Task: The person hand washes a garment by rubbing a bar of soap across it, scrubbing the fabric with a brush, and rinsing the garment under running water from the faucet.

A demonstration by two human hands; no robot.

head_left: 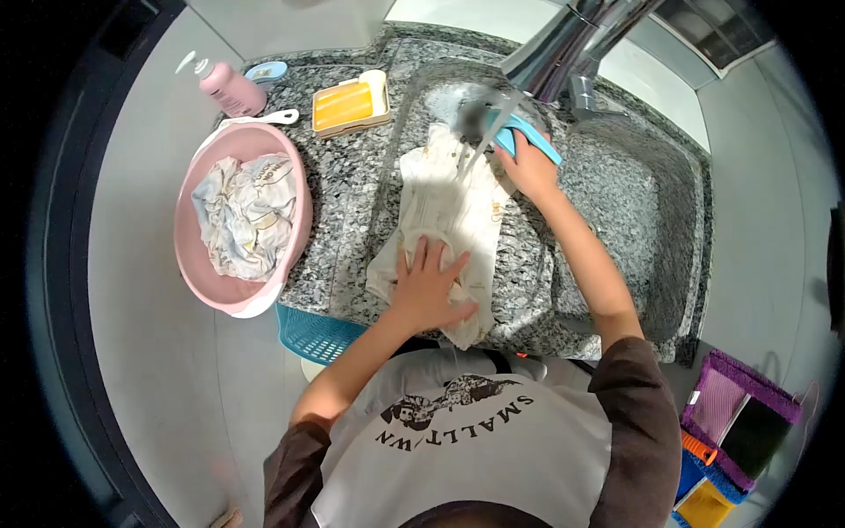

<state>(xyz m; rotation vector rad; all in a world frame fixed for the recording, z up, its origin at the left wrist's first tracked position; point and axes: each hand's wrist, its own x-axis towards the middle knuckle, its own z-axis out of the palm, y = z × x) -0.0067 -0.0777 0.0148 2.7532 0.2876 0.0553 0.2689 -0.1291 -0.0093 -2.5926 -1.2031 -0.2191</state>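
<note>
A wet white baby garment (pixel 449 194) with small tan prints lies spread over the granite sink's sloped washing surface. My left hand (pixel 427 286) presses flat on its lower part, fingers spread. In my right hand (pixel 531 167) is a light-blue scrubbing brush (pixel 519 136), held by its handle near the garment's upper end; its bristle side is hidden or blurred. Water runs from the chrome faucet (pixel 550 62) in a slanting stream past the brush onto the cloth. White suds (pixel 447 101) sit beside the garment's top.
On the counter at left stands a pink basin (pixel 180 231) holding crumpled printed clothes (pixel 246 211). Behind it are a pink pump bottle (pixel 231 88) and an orange soap bar (pixel 343 106) in a dish. A second sink bowl (pixel 625 211) lies to the right. Colourful mop pads (pixel 739 422) hang at lower right.
</note>
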